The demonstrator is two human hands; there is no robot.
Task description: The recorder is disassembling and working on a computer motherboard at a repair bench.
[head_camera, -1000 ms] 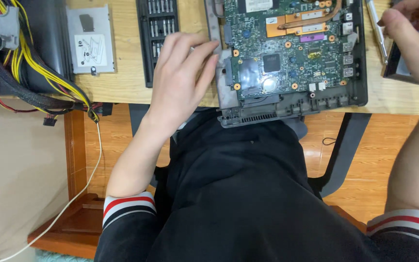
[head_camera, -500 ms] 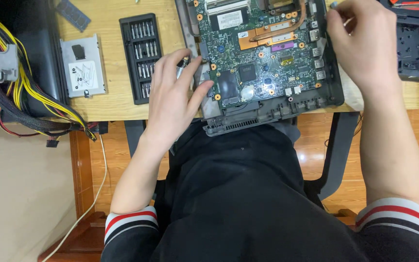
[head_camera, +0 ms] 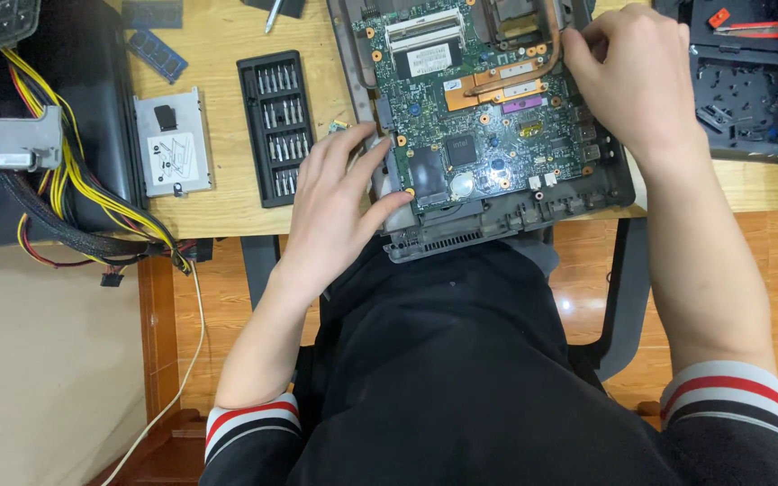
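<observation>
An opened grey laptop base (head_camera: pixel 506 220) lies at the wooden desk's near edge, its green motherboard (head_camera: pixel 488 117) exposed with copper heat pipes across the top. My left hand (head_camera: pixel 339 202) rests on the base's left side, fingers spread and touching the board's left edge. My right hand (head_camera: pixel 637 76) sits on the board's upper right corner, fingers curled down against the copper heat pipe (head_camera: pixel 556 49). Whether it pinches anything small is hidden by the fingers.
A black case of screwdriver bits (head_camera: pixel 278 126) lies left of the laptop, then a silver hard drive (head_camera: pixel 173 142) and memory sticks (head_camera: pixel 157 52). A power supply with yellow cables (head_camera: pixel 65 171) is far left. A black laptop cover (head_camera: pixel 749 90) is at right.
The view has shifted so the laptop sits lower and more central. My right hand came from the far right onto the board's upper right corner. My left hand stayed on the left edge.
</observation>
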